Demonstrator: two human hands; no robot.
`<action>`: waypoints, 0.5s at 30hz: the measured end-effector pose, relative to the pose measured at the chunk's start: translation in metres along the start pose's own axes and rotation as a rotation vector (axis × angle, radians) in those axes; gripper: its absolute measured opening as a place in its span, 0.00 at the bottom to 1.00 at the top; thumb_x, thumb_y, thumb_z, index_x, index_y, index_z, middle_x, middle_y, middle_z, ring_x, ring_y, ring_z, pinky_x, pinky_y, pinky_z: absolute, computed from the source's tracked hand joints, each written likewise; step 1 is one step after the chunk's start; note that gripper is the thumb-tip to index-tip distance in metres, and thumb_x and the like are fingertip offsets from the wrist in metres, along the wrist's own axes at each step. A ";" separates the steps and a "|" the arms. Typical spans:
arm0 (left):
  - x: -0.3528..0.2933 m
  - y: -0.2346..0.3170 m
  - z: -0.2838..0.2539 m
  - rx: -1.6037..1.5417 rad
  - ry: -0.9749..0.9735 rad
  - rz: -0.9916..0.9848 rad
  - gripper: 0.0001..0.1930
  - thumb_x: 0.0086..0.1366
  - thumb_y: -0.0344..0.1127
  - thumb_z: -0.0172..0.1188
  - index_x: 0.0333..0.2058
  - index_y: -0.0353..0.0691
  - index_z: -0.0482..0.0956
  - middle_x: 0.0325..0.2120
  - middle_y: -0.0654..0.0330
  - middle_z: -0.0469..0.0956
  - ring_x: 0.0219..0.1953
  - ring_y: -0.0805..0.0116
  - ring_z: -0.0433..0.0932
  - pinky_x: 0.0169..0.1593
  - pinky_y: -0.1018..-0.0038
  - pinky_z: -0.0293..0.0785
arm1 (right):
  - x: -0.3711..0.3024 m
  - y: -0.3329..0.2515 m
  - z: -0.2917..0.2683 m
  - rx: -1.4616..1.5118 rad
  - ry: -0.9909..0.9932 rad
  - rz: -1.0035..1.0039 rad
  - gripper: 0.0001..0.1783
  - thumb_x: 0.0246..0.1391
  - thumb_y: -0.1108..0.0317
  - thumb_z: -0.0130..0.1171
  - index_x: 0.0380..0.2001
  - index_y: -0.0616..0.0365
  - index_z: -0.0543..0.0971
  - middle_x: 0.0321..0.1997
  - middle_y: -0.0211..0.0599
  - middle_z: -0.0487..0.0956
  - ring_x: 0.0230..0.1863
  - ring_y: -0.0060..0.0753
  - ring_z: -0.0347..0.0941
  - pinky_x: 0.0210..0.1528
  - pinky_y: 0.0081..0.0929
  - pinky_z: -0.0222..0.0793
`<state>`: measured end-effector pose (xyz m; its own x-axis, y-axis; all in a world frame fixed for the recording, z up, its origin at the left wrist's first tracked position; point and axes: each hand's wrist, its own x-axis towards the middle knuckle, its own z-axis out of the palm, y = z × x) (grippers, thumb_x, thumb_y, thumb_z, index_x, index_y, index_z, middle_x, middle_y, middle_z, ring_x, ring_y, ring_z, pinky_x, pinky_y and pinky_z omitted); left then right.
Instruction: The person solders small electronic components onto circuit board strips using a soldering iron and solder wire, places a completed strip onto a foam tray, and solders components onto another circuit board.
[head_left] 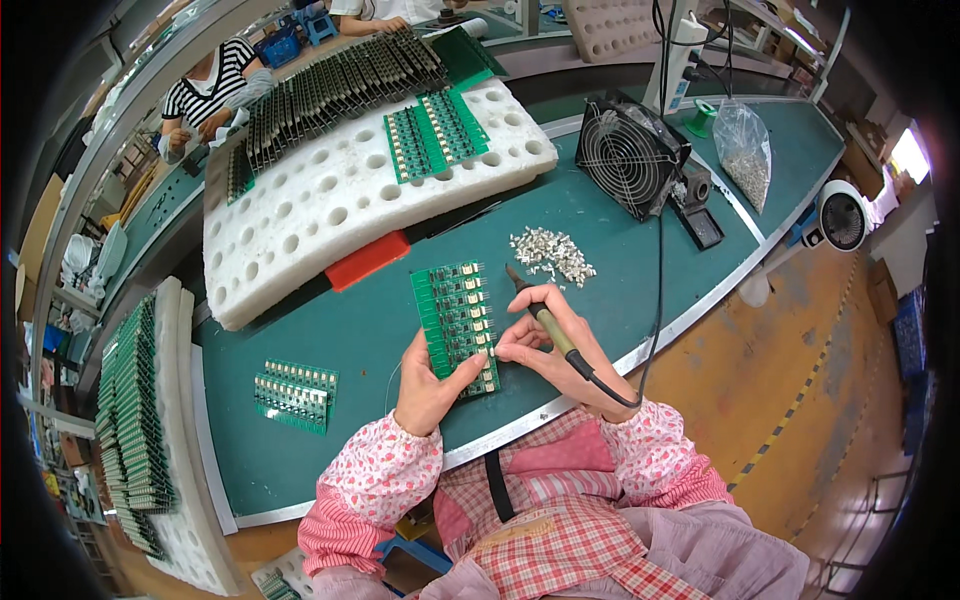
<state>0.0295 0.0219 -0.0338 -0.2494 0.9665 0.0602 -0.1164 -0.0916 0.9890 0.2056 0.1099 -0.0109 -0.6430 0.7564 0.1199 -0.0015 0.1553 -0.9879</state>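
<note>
My left hand (428, 388) grips a green circuit board (440, 325) by its lower left side, thumb over the front face. The board is tilted up above the bench, with a column of small white parts along it and pins at its right edge. In my right hand (572, 372) lies a soldering iron (553, 332), its tip pointing up and left, apart from the board. The right thumb and forefinger meet at the board's lower right edge beside a small white part; whether they pinch it is too small to tell. Beyond the iron is a heap of white parts (552, 254).
A white foam block (300, 240) bears many boards at the back left. Two board panels (296, 394) lie on the green bench (360, 340). A black fan (628, 158), an iron stand (697, 215) and a bag of parts (745, 160) stand back right. The iron's cord (660, 290) hangs over the edge.
</note>
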 end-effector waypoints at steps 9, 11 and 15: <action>-0.002 -0.001 -0.001 0.051 -0.017 0.000 0.22 0.58 0.23 0.64 0.51 0.34 0.71 0.42 0.61 0.79 0.41 0.76 0.78 0.46 0.77 0.75 | 0.001 -0.009 -0.002 -0.048 -0.023 0.009 0.23 0.53 0.75 0.64 0.47 0.58 0.64 0.31 0.38 0.80 0.34 0.27 0.79 0.38 0.25 0.75; -0.003 -0.001 0.001 0.044 -0.024 0.000 0.22 0.58 0.23 0.65 0.50 0.34 0.71 0.42 0.61 0.79 0.41 0.76 0.78 0.46 0.77 0.75 | 0.000 -0.009 -0.003 -0.035 -0.028 0.001 0.23 0.53 0.75 0.64 0.47 0.58 0.64 0.30 0.39 0.80 0.34 0.28 0.80 0.37 0.25 0.75; -0.001 -0.002 0.000 0.060 -0.027 0.035 0.21 0.58 0.23 0.65 0.50 0.33 0.71 0.41 0.61 0.79 0.41 0.77 0.77 0.45 0.77 0.75 | 0.004 -0.003 -0.004 -0.032 -0.037 -0.023 0.23 0.54 0.75 0.64 0.48 0.58 0.64 0.30 0.40 0.80 0.33 0.29 0.80 0.37 0.26 0.75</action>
<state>0.0299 0.0214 -0.0353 -0.2258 0.9693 0.0978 -0.0501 -0.1118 0.9925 0.2065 0.1148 -0.0075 -0.6713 0.7281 0.1386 0.0073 0.1934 -0.9811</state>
